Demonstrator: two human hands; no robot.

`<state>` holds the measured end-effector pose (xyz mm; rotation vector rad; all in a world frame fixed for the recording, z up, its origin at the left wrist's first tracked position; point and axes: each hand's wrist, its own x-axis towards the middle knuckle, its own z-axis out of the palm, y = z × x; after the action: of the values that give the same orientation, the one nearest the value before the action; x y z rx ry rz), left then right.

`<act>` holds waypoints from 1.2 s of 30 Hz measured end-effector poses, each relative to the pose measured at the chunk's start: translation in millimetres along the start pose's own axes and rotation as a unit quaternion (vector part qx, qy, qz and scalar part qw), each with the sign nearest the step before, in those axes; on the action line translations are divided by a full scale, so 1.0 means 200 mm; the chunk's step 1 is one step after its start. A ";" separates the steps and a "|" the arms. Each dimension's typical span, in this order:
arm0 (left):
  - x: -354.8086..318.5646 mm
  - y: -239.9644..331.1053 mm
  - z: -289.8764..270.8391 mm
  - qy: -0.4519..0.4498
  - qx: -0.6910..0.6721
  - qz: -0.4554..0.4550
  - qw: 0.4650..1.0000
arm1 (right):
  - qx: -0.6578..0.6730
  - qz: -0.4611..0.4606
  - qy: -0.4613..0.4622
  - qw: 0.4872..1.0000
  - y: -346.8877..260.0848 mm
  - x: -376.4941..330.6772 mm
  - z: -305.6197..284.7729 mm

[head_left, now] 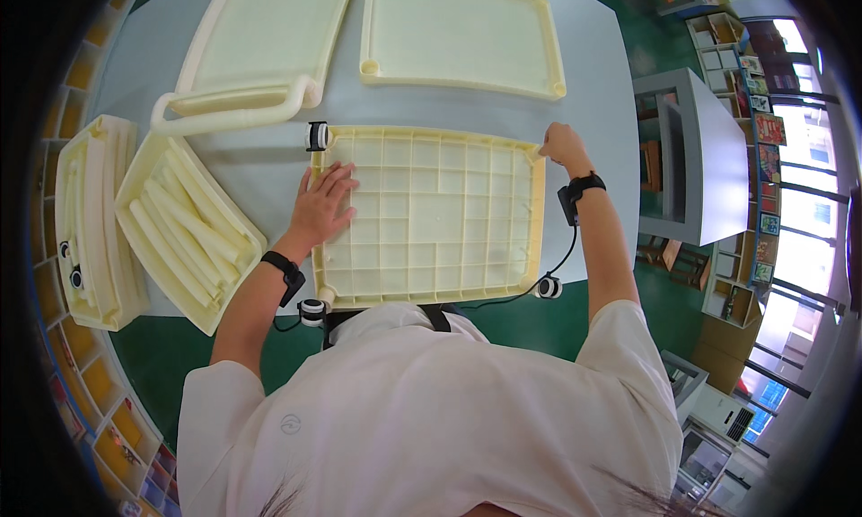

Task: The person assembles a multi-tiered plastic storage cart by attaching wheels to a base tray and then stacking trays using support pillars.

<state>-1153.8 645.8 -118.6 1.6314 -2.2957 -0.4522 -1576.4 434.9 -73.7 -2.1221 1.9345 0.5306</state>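
A cream plastic tray (pixel 437 219) lies with its ribbed underside up, right in front of me. Black-and-white caster wheels stick out at its far left corner (pixel 317 136), near left corner (pixel 312 312) and near right corner (pixel 549 287). My left hand (pixel 321 208) rests flat over the tray's left edge, fingers spread on the ribs. At the far right corner, my right hand (pixel 564 147) is closed in a fist against the rim. Whatever it grips there is hidden by the fingers.
Two more cream trays (pixel 460 34) (pixel 260 41) lie farther back on the grey table (pixel 593 59). A curved cream handle (pixel 233 108) crosses the left one. At left, a bin (pixel 211 288) holds several cream tubes, beside another cream bin (pixel 126 220) with casters. A grey cabinet (pixel 718 158) stands right.
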 end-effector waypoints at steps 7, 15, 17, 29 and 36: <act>0.02 0.00 0.01 -0.006 -0.021 -0.018 1.000 | 0.103 -0.020 0.015 0.994 0.11 0.01 0.14; 0.03 -0.02 -0.01 -0.002 -0.027 -0.018 0.999 | 0.092 0.043 0.034 0.994 0.05 -0.02 0.12; 0.02 -0.04 -0.01 0.003 -0.021 -0.011 1.000 | 0.093 0.049 0.026 0.994 0.03 -0.01 0.11; -0.14 -0.14 0.05 0.126 -0.154 -0.237 0.951 | 0.132 0.007 0.066 0.989 0.10 -0.07 0.09; -0.14 -0.21 -0.14 -0.165 -0.225 -0.212 0.936 | 0.167 -0.020 0.224 0.960 0.13 -0.41 -0.09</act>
<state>-1097.0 657.0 -112.9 1.8969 -1.8182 -1.3331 -1604.8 500.7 -22.4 -2.1766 2.0071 -0.2988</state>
